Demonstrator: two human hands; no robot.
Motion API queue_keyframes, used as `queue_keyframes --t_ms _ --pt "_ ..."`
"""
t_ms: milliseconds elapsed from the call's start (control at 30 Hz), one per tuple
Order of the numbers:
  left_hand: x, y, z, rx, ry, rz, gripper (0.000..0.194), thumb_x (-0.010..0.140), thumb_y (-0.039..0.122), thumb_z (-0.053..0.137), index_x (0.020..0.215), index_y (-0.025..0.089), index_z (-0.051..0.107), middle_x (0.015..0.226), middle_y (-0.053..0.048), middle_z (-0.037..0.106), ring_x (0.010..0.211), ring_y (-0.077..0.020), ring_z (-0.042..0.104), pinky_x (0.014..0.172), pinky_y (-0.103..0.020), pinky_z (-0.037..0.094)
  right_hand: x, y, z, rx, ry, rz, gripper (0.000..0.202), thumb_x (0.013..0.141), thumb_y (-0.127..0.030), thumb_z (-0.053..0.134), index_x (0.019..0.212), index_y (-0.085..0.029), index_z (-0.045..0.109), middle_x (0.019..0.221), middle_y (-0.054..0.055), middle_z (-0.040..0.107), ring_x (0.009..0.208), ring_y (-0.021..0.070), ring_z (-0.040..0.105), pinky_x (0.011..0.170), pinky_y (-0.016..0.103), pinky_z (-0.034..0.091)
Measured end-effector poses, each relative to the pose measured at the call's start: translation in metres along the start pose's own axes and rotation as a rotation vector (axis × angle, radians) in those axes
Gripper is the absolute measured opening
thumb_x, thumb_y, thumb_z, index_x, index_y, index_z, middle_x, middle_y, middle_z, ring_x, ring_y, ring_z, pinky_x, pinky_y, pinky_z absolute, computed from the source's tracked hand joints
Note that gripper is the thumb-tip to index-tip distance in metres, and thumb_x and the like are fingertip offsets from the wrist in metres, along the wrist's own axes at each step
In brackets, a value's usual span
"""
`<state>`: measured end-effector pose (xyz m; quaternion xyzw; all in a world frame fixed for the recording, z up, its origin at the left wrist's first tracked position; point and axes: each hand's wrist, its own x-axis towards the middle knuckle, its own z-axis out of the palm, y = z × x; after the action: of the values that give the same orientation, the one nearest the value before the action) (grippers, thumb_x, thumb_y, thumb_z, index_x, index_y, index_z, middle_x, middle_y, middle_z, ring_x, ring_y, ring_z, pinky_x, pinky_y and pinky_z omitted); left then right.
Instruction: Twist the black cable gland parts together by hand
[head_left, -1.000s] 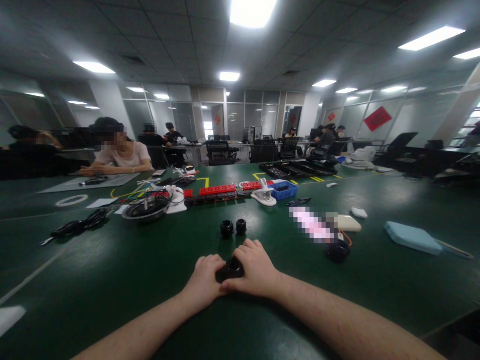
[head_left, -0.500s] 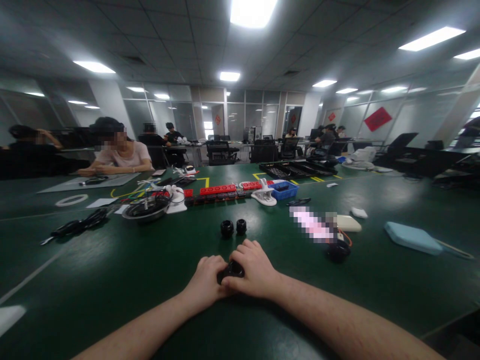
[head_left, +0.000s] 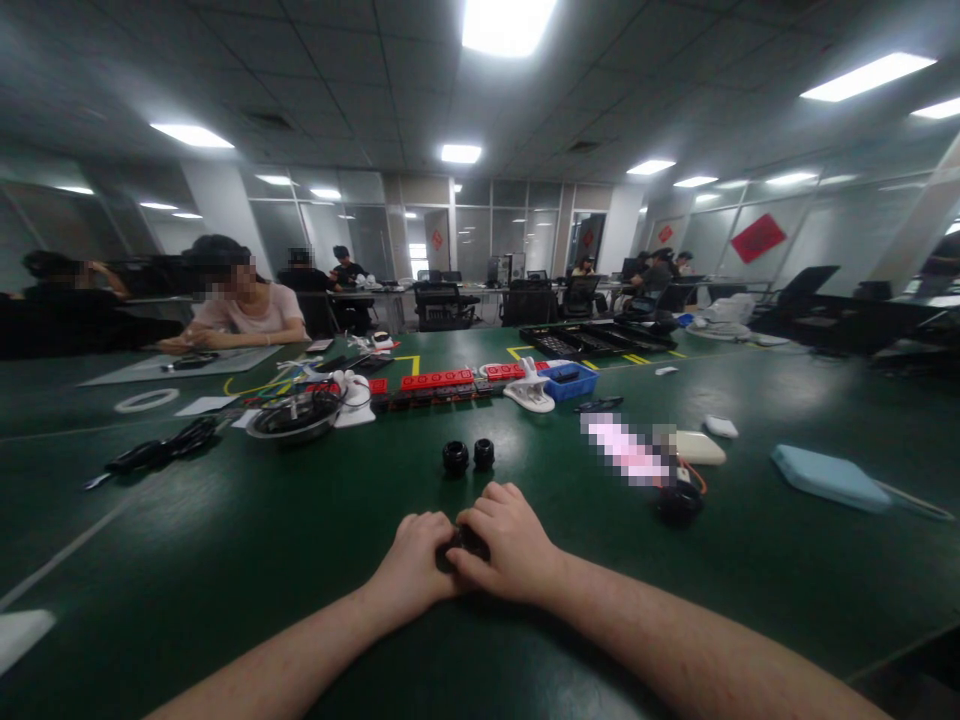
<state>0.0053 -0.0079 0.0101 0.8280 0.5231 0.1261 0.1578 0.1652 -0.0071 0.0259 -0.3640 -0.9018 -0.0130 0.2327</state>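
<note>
Both hands are closed round a black cable gland [head_left: 470, 543], low in front of me on the green table [head_left: 330, 540]. My left hand [head_left: 415, 553] grips it from the left, and my right hand [head_left: 508, 540] curls over it from the right. The fingers hide most of the part, so only its dark, shiny middle shows between them. Just beyond my hands, two more black cable glands stand side by side: a larger one [head_left: 454, 458] on the left and a smaller one [head_left: 484, 454] on the right.
Across the table lie a row of red blocks [head_left: 437, 380], a white clamp [head_left: 531, 388], a blue bin [head_left: 570, 382] and a metal bowl [head_left: 292, 420] with black cable. To the right are a light-blue case [head_left: 829, 478] and a black round object [head_left: 680, 502]. A person [head_left: 247, 305] sits at the left.
My right thumb and fingers have shifted slightly over the black cable gland, and its visible part looks a little different. The other things on the table stay put.
</note>
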Motion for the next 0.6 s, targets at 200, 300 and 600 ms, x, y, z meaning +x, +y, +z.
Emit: queue_keyframes --t_ms 200,300,600 --pt "-0.004 0.01 -0.011 -0.074 -0.039 -0.03 0.026 0.066 0.042 0.055 0.075 0.018 0.055 0.08 0.0 0.053 0.077 -0.0164 0.047 0.079 -0.033 0.036 -0.001 -0.006 0.008 -0.038 0.001 0.052 0.016 0.074 -0.031 0.048 0.074 -0.016 0.056 0.07 0.002 0.054 0.073 0.0158 0.04 0.065 0.03 0.027" --pt "-0.006 0.013 -0.014 -0.074 -0.055 -0.045 0.026 0.066 0.043 0.054 0.076 0.019 0.055 0.082 -0.001 0.053 0.078 -0.017 0.047 0.079 -0.033 0.036 -0.002 -0.009 0.008 -0.062 -0.003 0.083 0.016 0.075 -0.031 0.048 0.075 -0.017 0.055 0.072 0.002 0.052 0.074 0.0158 0.039 0.066 0.03 0.026" --pt "-0.006 0.013 -0.011 -0.052 -0.023 -0.041 0.025 0.065 0.042 0.055 0.076 0.019 0.057 0.081 -0.001 0.053 0.078 -0.0177 0.046 0.079 -0.033 0.035 -0.004 -0.012 0.003 -0.1 -0.022 0.118 0.017 0.077 -0.033 0.047 0.078 -0.017 0.054 0.077 0.003 0.049 0.076 0.0167 0.037 0.067 0.03 0.025"
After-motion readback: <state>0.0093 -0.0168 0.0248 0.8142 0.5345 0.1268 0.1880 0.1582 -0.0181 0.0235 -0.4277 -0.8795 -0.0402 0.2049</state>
